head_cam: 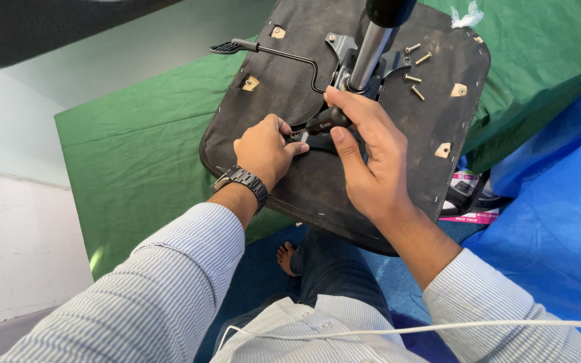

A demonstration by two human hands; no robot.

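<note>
Pinching a black-handled tool point(327, 121) between thumb and fingers, the right hand point(364, 158) is pressing it down on the upturned chair seat base point(257, 114). Just left of that grip, the left hand point(263, 151) is curling closed over something small at the tool's tip, hidden by its fingers. Above the grip, the gas-lift column point(371, 50) is running out of view; loose bolts point(413, 67) are lying to its right.

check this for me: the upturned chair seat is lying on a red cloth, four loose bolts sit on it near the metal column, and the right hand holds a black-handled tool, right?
Not quite: in the head view the cloth under the upturned chair seat is green, not red. The rest holds: four loose bolts lie on the seat beside the metal column, and the right hand holds a black-handled tool.
</note>
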